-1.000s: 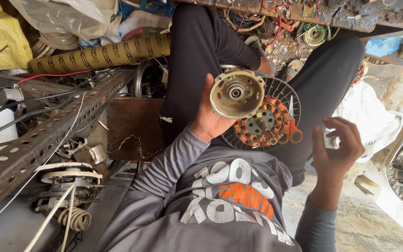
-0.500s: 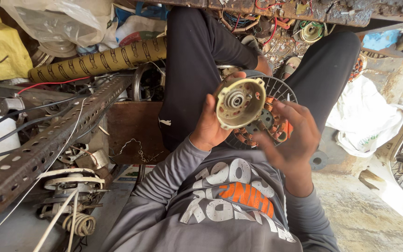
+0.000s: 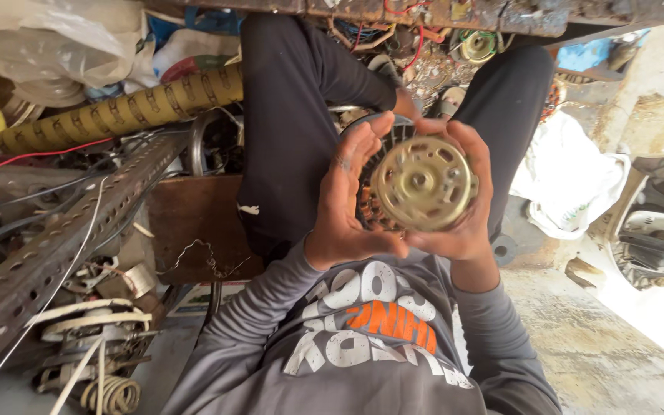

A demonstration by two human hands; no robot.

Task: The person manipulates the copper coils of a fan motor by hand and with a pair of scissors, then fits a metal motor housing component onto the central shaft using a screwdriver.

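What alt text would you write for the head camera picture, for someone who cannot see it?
Two bare hands, left hand and right hand, cup a round brass-coloured metal motor housing above the person's lap, over a black fan grille. A perforated rusty metal rail, wires and a ribbed yellow hose lie to the left.

The round, brass-coloured metal motor housing covers most of the dark ribbed fan guard behind it; only a sliver of rim and some orange windings show at its left. The right hand wraps the housing's far side, so its palm is hidden. The left hand hides the housing's left edge. The perforated, rusty metal angle bar is cut off at the picture's left edge. The white coiled wire runs off the bottom. At right, the grey machine part is overexposed and unclear.
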